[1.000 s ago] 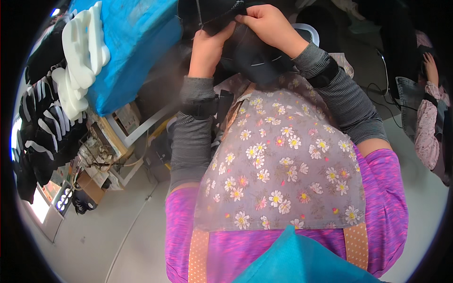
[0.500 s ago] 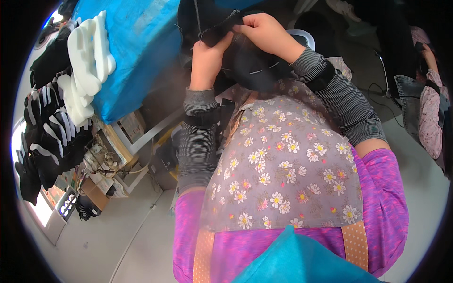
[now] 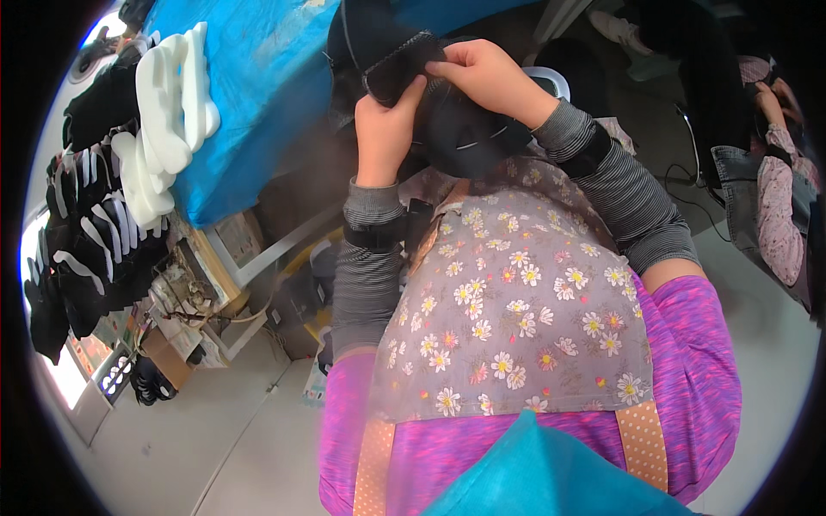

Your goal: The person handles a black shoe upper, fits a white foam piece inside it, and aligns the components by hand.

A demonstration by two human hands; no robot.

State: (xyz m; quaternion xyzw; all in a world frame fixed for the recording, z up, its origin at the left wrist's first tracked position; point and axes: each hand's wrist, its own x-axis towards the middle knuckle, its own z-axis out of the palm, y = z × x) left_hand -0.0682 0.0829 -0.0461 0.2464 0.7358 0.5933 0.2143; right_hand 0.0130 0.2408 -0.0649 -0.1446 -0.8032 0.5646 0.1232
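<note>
Up at the top middle, a black fabric piece (image 3: 366, 34) with a pale stitched seam and edge is held between my two hands. My left hand (image 3: 385, 138) pinches its lower edge with thumb and fingers. On the right side, my right hand (image 3: 497, 82) grips the end of the stitched edge, thumb and forefinger pressed together. More dark fabric (image 3: 465, 142) with short white marks lies just below the hands, against the flowered apron (image 3: 516, 301). The fingertips of both hands are partly hidden by the black cloth.
A blue-covered surface (image 3: 249, 95) fills the upper left, with white sole-shaped pieces (image 3: 159, 112) at its edge. Black pieces with white inserts (image 3: 86, 232) hang or stack at far left. A cluttered wooden bench (image 3: 202, 275) stands below. At right, another person's pink sleeve (image 3: 781, 215) shows.
My left hand has shifted slightly down and right, and my right hand slightly down. The stitched edge of the black fabric piece now shows broader between them. Both hands keep their hold.
</note>
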